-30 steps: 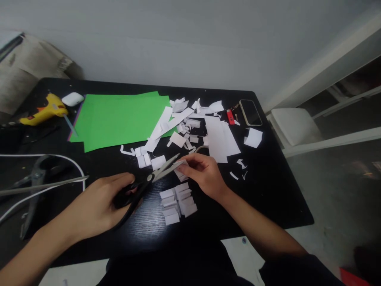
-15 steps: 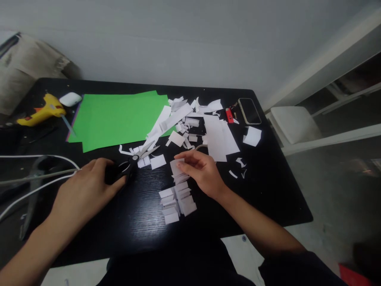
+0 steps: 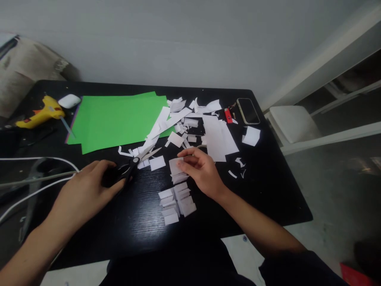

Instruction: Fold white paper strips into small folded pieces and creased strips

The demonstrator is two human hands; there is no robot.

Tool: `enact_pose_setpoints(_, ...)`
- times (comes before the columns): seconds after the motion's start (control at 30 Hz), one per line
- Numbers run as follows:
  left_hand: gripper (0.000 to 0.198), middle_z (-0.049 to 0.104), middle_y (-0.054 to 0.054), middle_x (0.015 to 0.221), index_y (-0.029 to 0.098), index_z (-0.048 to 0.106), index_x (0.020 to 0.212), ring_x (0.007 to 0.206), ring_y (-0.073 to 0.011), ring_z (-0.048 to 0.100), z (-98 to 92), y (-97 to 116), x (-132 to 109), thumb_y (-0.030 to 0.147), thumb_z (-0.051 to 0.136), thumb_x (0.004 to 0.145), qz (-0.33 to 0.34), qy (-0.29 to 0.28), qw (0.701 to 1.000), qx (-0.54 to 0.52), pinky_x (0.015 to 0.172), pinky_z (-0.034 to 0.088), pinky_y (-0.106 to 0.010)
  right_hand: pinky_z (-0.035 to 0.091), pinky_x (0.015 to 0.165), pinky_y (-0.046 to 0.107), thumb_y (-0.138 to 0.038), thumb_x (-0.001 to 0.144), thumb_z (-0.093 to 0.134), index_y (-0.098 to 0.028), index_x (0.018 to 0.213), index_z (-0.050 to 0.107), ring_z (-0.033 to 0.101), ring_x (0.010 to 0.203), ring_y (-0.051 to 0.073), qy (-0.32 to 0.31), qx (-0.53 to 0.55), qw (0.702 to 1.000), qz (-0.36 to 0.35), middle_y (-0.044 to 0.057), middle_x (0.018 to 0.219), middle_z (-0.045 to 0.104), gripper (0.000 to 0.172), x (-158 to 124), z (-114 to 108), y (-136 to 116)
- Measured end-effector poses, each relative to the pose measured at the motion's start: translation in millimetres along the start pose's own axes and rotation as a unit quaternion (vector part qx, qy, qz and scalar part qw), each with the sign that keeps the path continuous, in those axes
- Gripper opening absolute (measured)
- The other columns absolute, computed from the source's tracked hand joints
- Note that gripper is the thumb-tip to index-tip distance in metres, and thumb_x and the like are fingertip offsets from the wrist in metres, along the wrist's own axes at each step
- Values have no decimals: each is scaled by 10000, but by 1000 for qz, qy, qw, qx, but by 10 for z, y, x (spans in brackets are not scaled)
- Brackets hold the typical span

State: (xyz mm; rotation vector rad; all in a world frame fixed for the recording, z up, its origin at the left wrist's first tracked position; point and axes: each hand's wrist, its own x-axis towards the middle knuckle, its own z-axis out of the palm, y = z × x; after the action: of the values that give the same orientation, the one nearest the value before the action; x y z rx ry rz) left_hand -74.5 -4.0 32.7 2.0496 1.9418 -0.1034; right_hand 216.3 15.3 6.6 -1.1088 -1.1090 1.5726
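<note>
My left hand (image 3: 89,188) is curled around the black handles of a pair of scissors (image 3: 136,159), its thumb along the near handle. The scissors' blades are parted and rest over small white paper pieces. My right hand (image 3: 202,171) pinches a small folded white paper (image 3: 176,169) between thumb and fingers, low over the table. Directly below it, closer to me, two rows of folded white paper pieces (image 3: 178,202) stand side by side. A flat white paper rectangle (image 3: 157,163) lies between the scissors and my right hand.
Green sheets (image 3: 119,123) cover the back left, near a yellow glue gun (image 3: 44,113) and a white case (image 3: 69,101). White paper scraps (image 3: 178,129) fill the middle back. A red lighter (image 3: 228,115) and a phone (image 3: 248,111) lie at the right. White cables (image 3: 35,159) cross the left.
The scissors' blades have opened slightly wider in my left hand. My right hand keeps its hold on the folded paper, almost still. The view has shifted a little.
</note>
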Motion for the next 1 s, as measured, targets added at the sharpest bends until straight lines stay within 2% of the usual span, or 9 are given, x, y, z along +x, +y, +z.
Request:
enact_pose_setpoints(0.27, 517, 598, -213, 1208, 86, 632, 1226, 1117, -413, 610, -26, 7, 6, 523, 473, 999, 60, 10, 995, 77, 979, 505, -555, 537, 677, 278, -245, 798, 799, -254, 990, 573, 634, 708, 130, -22, 30, 999, -4, -41, 795, 655, 296, 4, 0, 35)
enact_pose_setpoints(0.33, 435, 634, -179, 1157, 126, 656, 1173, 1087, -393, 625, -42, 107, -1, 487, 498, 989, 79, 76, 993, 33, 959, 515, -559, 553, 708, 271, -243, 772, 833, -251, 953, 539, 656, 756, 126, -19, 42, 999, -9, -39, 852, 661, 345, 7, 9, 65)
enact_pose_setpoints(0.37, 370, 663, -135, 1114, 167, 661, 1138, 1044, -352, 651, -36, 183, -4, 470, 514, 985, 85, 131, 987, -25, 937, 532, -523, 561, 727, 268, -240, 756, 849, -248, 938, 530, 666, 780, 123, -14, 46, 999, -13, -38, 888, 662, 368, 7, 15, 81)
enact_pose_setpoints(0.43, 289, 701, -73, 1063, 211, 640, 1118, 943, -272, 685, 9, 375, -1, 451, 562, 976, 126, 171, 965, -153, 856, 560, -427, 572, 749, 262, -233, 726, 882, -246, 925, 522, 677, 798, 116, -6, 49, 999, -20, -41, 925, 663, 412, 7, 28, 107)
enact_pose_setpoints(0.53, 263, 708, -43, 1105, 236, 587, 1172, 829, -182, 677, 138, 665, 42, 397, 624, 968, 148, 137, 929, -311, 638, 534, -280, 589, 798, 285, -242, 720, 909, -253, 940, 512, 705, 821, 129, -14, 58, 998, -27, -48, 886, 687, 453, 7, 43, 129)
enact_pose_setpoints(0.63, 223, 706, -24, 998, 228, 615, 1141, 758, -148, 644, 257, 827, 116, 350, 666, 961, 145, 150, 896, -391, 618, 502, -256, 591, 887, 338, -283, 743, 907, -250, 926, 533, 735, 955, 177, -19, 52, 998, -42, -31, 866, 706, 417, 10, 44, 132)
enact_pose_setpoints(0.73, 145, 685, -10, 892, 229, 703, 1074, 724, -134, 604, 317, 849, 171, 306, 690, 953, 171, 162, 885, -401, 622, 469, -252, 575, 864, 346, -316, 741, 912, -233, 865, 597, 715, 902, 181, 4, -12, 996, -84, -9, 864, 718, 348, 13, 31, 131)
enact_pose_setpoints(0.87, 91, 629, 14, 754, 235, 767, 1004, 659, -118, 545, 364, 818, 182, 263, 700, 948, 208, 182, 872, -405, 600, 438, -240, 505, 698, 303, -295, 783, 882, -228, 836, 673, 619, 738, 153, 41, -100, 985, -134, 2, 832, 718, 226, 2, 16, 143)
enact_pose_setpoints(1.0, 110, 714, 16, 761, 219, 770, 1017, 611, -104, 615, 420, 809, 166, 224, 691, 941, 196, 183, 856, -442, 569, 479, -211, 458, 613, 271, -203, 809, 833, -242, 887, 740, 566, 691, 117, 35, -105, 979, -172, 7, 951, 671, 127, -22, 14, 141)
